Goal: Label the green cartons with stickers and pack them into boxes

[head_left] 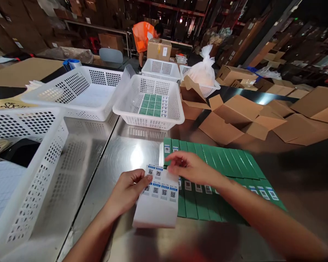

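My left hand [129,189] grips a white sheet of QR-code stickers [156,213], thumb on top along its left edge. Two stickers show in the sheet's upper row and several in the row below. At the sheet's upper right, my right hand [190,167] has its fingers curled together; whatever lies between the fingertips is too small to make out. Under and beyond that hand stand green boxes [224,158] in two tight rows on the metal table. Stickers show on the two leftmost boxes of the far row and on several of the near row.
A white basket [150,123] holds green boxes [151,105]. More white baskets [98,113] stand left, one with a black object [21,152]. Open cardboard boxes [235,112] lie right, near a white bag [203,69]. A person in an orange vest [142,34] bends behind a carton.
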Action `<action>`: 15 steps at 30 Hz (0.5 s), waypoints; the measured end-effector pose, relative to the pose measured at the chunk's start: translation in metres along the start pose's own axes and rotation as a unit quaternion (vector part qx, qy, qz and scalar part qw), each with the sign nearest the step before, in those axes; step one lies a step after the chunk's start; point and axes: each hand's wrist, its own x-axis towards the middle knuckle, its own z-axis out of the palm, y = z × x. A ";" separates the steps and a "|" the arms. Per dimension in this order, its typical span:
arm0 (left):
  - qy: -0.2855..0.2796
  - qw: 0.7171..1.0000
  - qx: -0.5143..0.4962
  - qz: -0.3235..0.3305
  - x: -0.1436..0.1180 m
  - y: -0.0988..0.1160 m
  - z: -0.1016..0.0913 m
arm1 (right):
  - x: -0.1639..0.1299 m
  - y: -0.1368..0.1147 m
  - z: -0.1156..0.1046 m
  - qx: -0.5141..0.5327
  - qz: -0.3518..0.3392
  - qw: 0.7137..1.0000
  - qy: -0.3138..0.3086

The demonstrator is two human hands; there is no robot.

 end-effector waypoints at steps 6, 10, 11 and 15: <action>-0.022 1.000 0.010 0.002 0.000 0.000 0.001 | -0.022 -0.008 0.037 -0.055 -0.201 0.973 0.101; -0.042 0.999 -0.029 -0.014 -0.001 0.001 0.001 | -0.018 -0.008 0.013 0.052 -0.213 0.962 0.162; -0.042 0.998 -0.031 -0.017 -0.001 0.001 0.001 | -0.015 -0.006 0.001 0.089 -0.183 0.962 0.180; -0.048 0.998 -0.029 -0.019 -0.003 0.002 0.001 | 0.003 0.012 -0.046 0.145 0.032 0.977 0.156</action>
